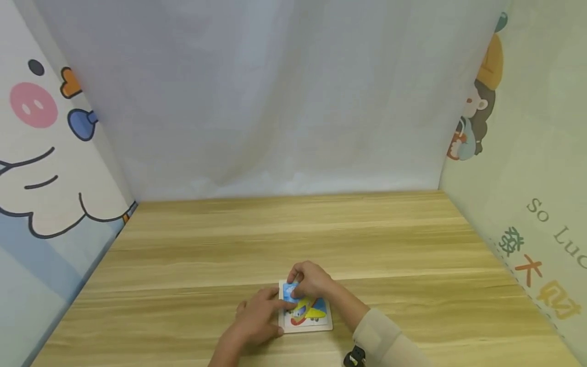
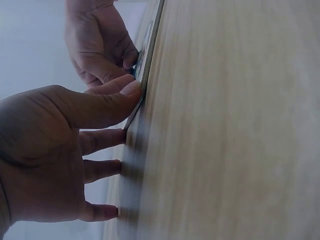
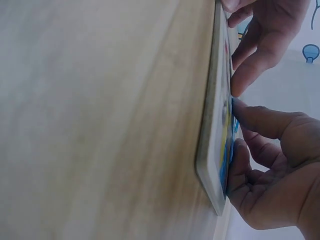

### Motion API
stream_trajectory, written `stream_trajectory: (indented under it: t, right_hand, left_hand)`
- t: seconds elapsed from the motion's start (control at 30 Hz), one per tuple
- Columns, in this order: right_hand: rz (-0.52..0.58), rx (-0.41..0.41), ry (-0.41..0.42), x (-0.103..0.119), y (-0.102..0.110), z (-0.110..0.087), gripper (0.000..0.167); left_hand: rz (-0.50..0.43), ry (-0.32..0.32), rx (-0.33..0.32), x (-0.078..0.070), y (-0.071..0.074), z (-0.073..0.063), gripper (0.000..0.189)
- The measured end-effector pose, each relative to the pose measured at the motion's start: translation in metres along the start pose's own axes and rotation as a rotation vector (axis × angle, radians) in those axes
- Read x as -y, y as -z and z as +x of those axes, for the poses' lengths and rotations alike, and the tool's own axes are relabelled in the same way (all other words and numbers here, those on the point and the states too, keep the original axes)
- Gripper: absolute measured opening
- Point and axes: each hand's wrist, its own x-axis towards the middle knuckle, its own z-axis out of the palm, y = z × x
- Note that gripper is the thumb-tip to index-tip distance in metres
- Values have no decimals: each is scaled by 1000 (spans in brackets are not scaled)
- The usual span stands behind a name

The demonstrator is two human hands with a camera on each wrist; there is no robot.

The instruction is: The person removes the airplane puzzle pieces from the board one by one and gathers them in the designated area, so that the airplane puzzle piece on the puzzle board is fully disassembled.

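Head view shows the squarish, pale-rimmed, blue-and-yellow picture board [image 1: 311,321] below and nearward of the right hand's [image 1: 314,281] curled grip, whether clamped on anything I cannot tell, while the left hand [image 1: 259,315], fingers apart, touches it left of that grip.

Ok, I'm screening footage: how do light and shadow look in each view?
Head: brightest, puzzle board vivid; left wrist: dim, left hand darkened, soft shadow on the tabletop by its fingertips; right wrist: muted, tabletop grain hazy toward the left.
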Motion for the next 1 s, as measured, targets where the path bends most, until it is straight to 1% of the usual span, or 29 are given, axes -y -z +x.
stream_trajectory:
  t: [0.2, 0.47, 0.7, 0.8, 0.9, 1.0]
  right_hand:
    - [1, 10, 3, -3, -2, 1, 21]
    - [40, 3, 10, 1, -1, 4, 18]
    - [64, -17, 54, -4, 0, 5, 15]
    - [135, -30, 48, -5, 1, 4, 14]
    - [237, -37, 29, -6, 4, 2, 11]
    - [313, -42, 50, -4, 10, -1, 8]
  left_hand:
    - [-22, 0, 16, 4, -1, 1, 50]
    - [-4, -22, 17, 10, -2, 1, 52]
    - [-15, -22, 16, 12, -4, 1, 50]
    - [-21, -19, 16, 12, -4, 1, 51]
    - [-18, -19, 12, 12, -5, 2, 51]
    - [-10, -19, 8, 13, -5, 3, 51]
